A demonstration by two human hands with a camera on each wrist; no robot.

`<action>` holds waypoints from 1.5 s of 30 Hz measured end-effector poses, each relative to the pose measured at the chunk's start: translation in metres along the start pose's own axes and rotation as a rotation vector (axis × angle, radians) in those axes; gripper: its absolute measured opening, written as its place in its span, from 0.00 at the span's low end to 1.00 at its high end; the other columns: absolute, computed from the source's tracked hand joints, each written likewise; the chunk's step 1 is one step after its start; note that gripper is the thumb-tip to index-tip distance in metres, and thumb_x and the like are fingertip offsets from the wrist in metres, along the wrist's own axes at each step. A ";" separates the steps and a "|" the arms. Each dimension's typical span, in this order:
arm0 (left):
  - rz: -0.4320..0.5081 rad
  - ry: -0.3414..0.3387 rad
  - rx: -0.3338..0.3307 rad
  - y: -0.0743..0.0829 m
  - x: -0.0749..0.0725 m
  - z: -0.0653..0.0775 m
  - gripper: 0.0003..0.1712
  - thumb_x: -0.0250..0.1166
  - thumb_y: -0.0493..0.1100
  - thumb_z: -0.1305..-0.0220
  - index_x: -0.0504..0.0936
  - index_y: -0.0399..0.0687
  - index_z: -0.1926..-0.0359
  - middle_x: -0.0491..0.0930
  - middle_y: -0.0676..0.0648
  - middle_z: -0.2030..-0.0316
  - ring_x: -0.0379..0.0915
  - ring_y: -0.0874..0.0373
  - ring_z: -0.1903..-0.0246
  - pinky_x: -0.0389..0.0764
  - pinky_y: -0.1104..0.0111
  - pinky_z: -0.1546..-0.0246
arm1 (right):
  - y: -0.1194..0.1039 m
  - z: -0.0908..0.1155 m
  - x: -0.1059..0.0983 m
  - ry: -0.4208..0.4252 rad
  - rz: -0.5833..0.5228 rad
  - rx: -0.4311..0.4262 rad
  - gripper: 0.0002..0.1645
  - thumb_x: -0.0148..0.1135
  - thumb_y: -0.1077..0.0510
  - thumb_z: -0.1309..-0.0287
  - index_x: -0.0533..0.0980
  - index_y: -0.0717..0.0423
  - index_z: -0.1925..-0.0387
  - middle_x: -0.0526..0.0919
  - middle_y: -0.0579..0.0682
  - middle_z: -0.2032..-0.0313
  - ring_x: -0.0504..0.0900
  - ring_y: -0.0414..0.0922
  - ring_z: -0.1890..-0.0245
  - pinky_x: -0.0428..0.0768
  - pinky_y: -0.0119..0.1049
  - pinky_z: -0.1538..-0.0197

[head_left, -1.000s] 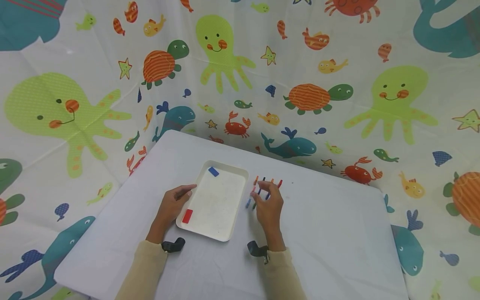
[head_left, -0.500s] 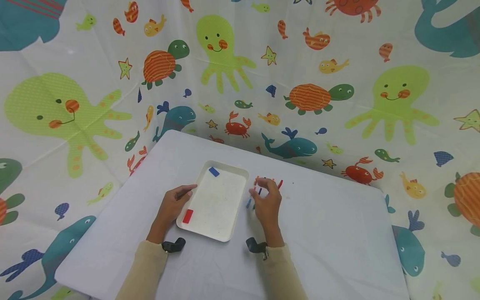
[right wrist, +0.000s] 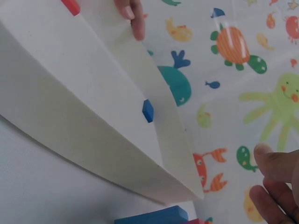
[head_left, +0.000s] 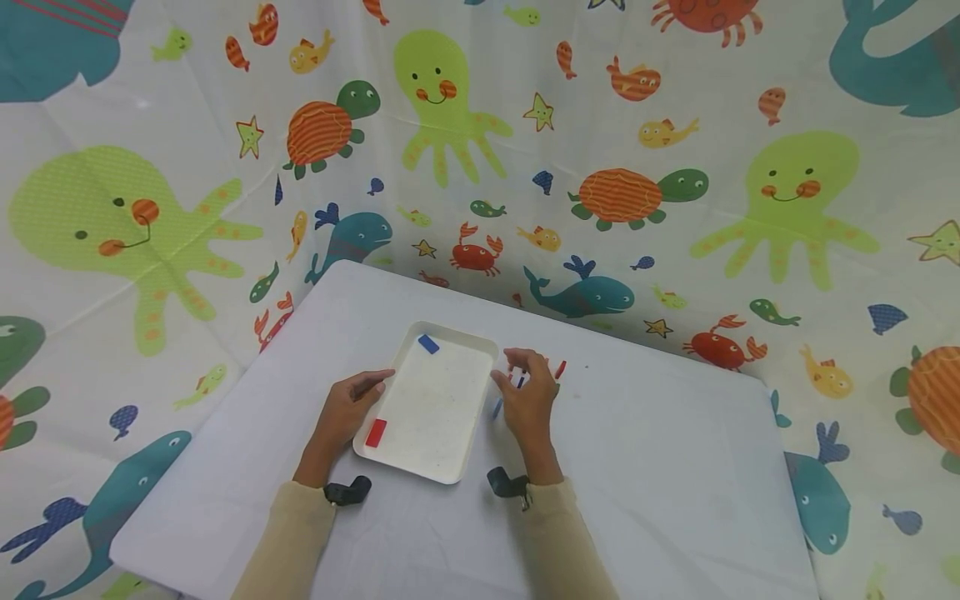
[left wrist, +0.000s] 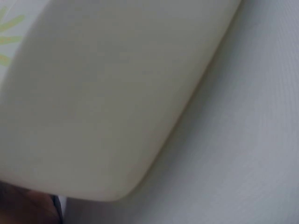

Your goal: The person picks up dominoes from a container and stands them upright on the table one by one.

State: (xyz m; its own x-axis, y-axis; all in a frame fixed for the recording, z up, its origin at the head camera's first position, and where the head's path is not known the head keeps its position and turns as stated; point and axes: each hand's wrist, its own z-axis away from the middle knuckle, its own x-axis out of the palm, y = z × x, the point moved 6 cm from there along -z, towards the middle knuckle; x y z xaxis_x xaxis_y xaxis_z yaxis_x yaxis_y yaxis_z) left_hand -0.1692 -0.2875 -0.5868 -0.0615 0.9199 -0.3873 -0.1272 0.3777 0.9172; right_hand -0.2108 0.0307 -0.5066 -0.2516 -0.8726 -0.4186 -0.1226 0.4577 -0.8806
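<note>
My left hand (head_left: 350, 408) is at the left side of a white tray (head_left: 435, 408), its fingertips touching the rim. In the right wrist view, left fingers (right wrist: 135, 16) lie over that rim. Inside the tray are a blue block (head_left: 428, 344) near the far end and a red block (head_left: 376, 432) near the close left corner. Beside the right rim hovers my right hand (head_left: 531, 408), thumb and fingers apart with nothing between them. Under and around it lie several small coloured sticks, including a blue stick (right wrist: 152, 216) and a red stick (head_left: 560, 369), partly hidden by the hand.
A white-covered table (head_left: 660, 467) bears the tray and sticks. Behind it hangs a white curtain (head_left: 480, 150) printed with sea animals. Black wrist cameras sit on both wrists. In the left wrist view, the tray's outer wall (left wrist: 107, 102) fills much of the picture.
My right hand has moved a little left and away from me, closer to the tray's right rim, now covering more of the sticks. The left hand, tray and blocks have stayed put.
</note>
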 end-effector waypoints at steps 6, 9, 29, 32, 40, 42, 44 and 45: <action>0.004 -0.004 0.006 -0.003 -0.001 0.001 0.21 0.62 0.50 0.20 0.82 0.54 0.31 0.79 0.43 0.30 0.75 0.43 0.29 0.78 0.50 0.30 | -0.006 -0.003 0.007 -0.013 0.001 0.009 0.20 0.78 0.54 0.37 0.82 0.42 0.45 0.86 0.44 0.47 0.85 0.45 0.45 0.83 0.58 0.34; 0.007 -0.005 0.007 -0.004 -0.001 0.001 0.21 0.62 0.50 0.20 0.82 0.54 0.31 0.79 0.43 0.30 0.75 0.43 0.28 0.77 0.50 0.30 | -0.008 -0.005 0.011 -0.020 0.001 -0.002 0.20 0.77 0.54 0.37 0.82 0.43 0.45 0.86 0.44 0.46 0.85 0.45 0.44 0.82 0.57 0.31; 0.000 -0.005 -0.009 -0.001 -0.002 0.002 0.21 0.61 0.49 0.20 0.82 0.55 0.31 0.80 0.44 0.30 0.76 0.44 0.29 0.78 0.50 0.30 | -0.019 -0.019 0.029 -0.073 0.004 -0.029 0.23 0.77 0.55 0.37 0.81 0.44 0.42 0.85 0.45 0.43 0.86 0.46 0.41 0.79 0.57 0.28; -0.005 -0.005 -0.007 -0.001 -0.003 0.002 0.21 0.61 0.49 0.20 0.82 0.55 0.31 0.80 0.44 0.30 0.76 0.44 0.29 0.78 0.50 0.30 | -0.020 -0.021 0.034 -0.085 -0.009 -0.031 0.23 0.77 0.55 0.37 0.81 0.44 0.42 0.85 0.46 0.43 0.85 0.46 0.41 0.80 0.56 0.29; -0.008 -0.006 0.005 -0.002 -0.002 0.001 0.21 0.61 0.50 0.19 0.82 0.54 0.31 0.80 0.43 0.30 0.76 0.43 0.29 0.79 0.49 0.30 | -0.023 -0.024 0.045 -0.109 0.006 -0.031 0.23 0.78 0.56 0.37 0.81 0.44 0.42 0.85 0.45 0.44 0.85 0.44 0.41 0.80 0.49 0.27; -0.004 -0.008 0.007 -0.002 -0.002 0.001 0.21 0.61 0.50 0.19 0.82 0.54 0.31 0.80 0.43 0.30 0.76 0.43 0.29 0.79 0.49 0.30 | -0.024 -0.025 0.047 -0.115 -0.008 -0.032 0.24 0.78 0.57 0.38 0.81 0.45 0.42 0.85 0.46 0.44 0.85 0.45 0.41 0.81 0.51 0.28; -0.005 -0.007 0.006 -0.002 -0.002 0.002 0.21 0.61 0.50 0.19 0.82 0.54 0.31 0.80 0.43 0.30 0.76 0.43 0.29 0.78 0.49 0.30 | -0.024 -0.025 0.050 -0.122 -0.014 -0.024 0.24 0.78 0.58 0.38 0.81 0.44 0.42 0.85 0.45 0.43 0.85 0.45 0.41 0.81 0.52 0.29; -0.005 -0.007 0.004 -0.001 -0.002 0.002 0.21 0.61 0.50 0.19 0.82 0.55 0.31 0.80 0.43 0.30 0.76 0.43 0.29 0.78 0.49 0.30 | -0.024 -0.025 0.051 -0.125 -0.014 -0.022 0.25 0.78 0.58 0.39 0.81 0.44 0.42 0.85 0.45 0.43 0.85 0.46 0.41 0.81 0.52 0.28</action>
State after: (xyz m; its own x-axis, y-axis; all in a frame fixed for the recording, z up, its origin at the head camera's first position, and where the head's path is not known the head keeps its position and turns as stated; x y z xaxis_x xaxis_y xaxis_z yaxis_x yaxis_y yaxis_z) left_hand -0.1669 -0.2902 -0.5870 -0.0543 0.9188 -0.3911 -0.1233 0.3825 0.9157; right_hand -0.2450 -0.0209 -0.5012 -0.1287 -0.8927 -0.4318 -0.1467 0.4478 -0.8820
